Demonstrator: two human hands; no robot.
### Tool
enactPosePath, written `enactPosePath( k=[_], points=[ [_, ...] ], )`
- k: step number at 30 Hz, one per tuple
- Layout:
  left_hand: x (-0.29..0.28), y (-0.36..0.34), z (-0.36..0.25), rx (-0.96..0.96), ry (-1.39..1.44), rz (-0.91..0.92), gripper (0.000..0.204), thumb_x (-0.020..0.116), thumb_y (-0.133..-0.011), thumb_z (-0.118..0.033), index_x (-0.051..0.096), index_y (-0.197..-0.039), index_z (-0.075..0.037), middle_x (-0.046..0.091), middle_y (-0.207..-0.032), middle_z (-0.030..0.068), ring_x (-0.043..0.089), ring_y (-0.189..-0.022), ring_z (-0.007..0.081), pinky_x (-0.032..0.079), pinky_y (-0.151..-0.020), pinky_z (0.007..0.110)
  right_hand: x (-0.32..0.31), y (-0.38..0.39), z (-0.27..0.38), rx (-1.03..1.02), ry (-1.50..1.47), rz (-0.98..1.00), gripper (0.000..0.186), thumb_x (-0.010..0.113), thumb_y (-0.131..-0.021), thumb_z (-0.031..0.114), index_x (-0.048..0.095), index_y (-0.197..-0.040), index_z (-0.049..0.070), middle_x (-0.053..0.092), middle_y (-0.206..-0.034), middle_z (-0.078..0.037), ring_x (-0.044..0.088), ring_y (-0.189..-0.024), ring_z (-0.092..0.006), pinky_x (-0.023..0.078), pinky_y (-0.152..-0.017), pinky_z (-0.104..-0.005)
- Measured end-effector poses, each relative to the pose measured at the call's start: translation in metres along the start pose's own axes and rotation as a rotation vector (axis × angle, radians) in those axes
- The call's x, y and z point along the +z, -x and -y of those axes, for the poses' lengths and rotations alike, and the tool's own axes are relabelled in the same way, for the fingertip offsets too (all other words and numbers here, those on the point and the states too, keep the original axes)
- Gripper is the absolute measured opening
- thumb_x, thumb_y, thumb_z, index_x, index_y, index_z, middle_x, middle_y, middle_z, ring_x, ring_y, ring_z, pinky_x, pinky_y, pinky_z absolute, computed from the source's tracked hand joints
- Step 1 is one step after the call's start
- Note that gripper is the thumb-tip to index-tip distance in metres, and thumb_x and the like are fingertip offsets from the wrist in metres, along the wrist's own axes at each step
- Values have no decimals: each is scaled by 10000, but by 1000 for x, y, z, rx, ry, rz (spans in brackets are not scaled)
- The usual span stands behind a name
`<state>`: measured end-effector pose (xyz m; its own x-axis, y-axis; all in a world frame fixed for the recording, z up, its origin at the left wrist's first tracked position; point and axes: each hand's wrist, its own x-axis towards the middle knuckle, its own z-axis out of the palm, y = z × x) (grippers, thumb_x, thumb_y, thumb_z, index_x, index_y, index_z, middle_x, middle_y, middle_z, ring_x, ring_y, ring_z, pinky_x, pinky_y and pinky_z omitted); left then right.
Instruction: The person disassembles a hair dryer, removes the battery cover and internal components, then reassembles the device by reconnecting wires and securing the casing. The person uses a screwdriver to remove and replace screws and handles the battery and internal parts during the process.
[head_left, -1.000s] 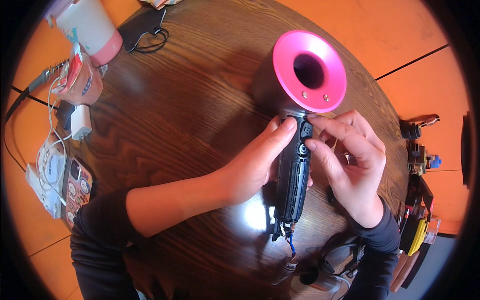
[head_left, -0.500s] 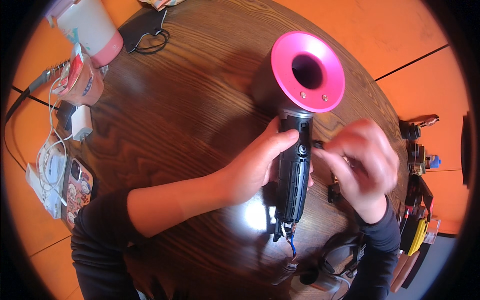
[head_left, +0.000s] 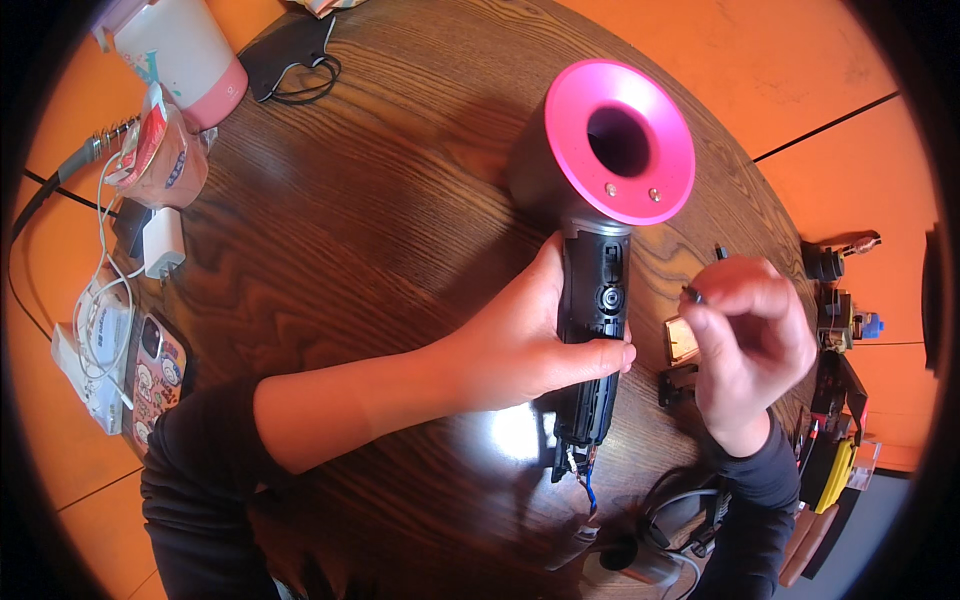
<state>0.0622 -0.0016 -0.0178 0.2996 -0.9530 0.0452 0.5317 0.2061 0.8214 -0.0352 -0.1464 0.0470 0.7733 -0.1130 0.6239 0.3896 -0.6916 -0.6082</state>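
A dark hair dryer with a pink ring point(head_left: 662, 140) stands out over the wooden table point(head_left: 360, 200); its black handle point(head_left: 596, 265) is opened up, showing inner parts, with blue and other wires point(head_left: 590, 490) hanging from the bottom. My left hand point(head_left: 510, 345) is closed round the handle, thumb across its front at the lower middle. Right of the handle, apart from it, my right hand point(head_left: 750, 350) pinches a small black piece point(head_left: 693, 295) between thumb and index finger. Behind that hand lie a pale gold object point(head_left: 680, 338) and a small black part point(head_left: 676, 385).
Along the left are a pink-and-white mug point(head_left: 180, 60), plastic cup point(head_left: 160, 160), charger point(head_left: 162, 243), phone point(head_left: 160, 365) and cables. A black pouch point(head_left: 280, 55) lies at the back. Small tools and a yellow case point(head_left: 835, 470) line the right edge; dark cords point(head_left: 680, 505) sit below.
My right hand has moved rightward off the handle, carrying the small black piece. My left thumb has dropped from near the handle's top to across its lower middle, uncovering the upper opening.
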Motion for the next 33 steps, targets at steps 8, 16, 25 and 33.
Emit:
enactPosePath(
  k=[8,16,25,33],
  points=[
    [3,-3,4,15,72,-19,511,518,-854,23,238,-1273,-58,533,-966,105,598,-862,207,498,-777,360,8,-5,12,891,-723,-86,90,624,-835,60,585,-855,-18,586,-697,-51,552,-598,-94,448,-520,-198],
    [2,-1,-2,-30,63,-10,523,495,-872,1,215,-1308,-66,538,-995,120,607,-865,216,503,-781,363,15,-3,0,1083,-870,9,187,606,-865,157,586,-744,14,528,-574,-15,478,-437,-86,376,-416,-195],
    [2,-1,-4,-57,59,-18,596,504,-871,-8,156,-1349,-79,514,-1041,117,599,-883,198,497,-793,351,22,-8,8,1034,-707,-21,243,598,-863,101,487,-654,47,545,-542,-31,476,-402,-63,349,-365,-183],
    [0,-2,2,46,-149,-42,632,521,-855,18,146,-1355,-76,481,-1079,106,576,-905,168,485,-800,330,32,-8,8,936,-576,-40,271,580,-862,90,443,-630,64,530,-546,-20,465,-400,-42,335,-345,-170]
  ],
)
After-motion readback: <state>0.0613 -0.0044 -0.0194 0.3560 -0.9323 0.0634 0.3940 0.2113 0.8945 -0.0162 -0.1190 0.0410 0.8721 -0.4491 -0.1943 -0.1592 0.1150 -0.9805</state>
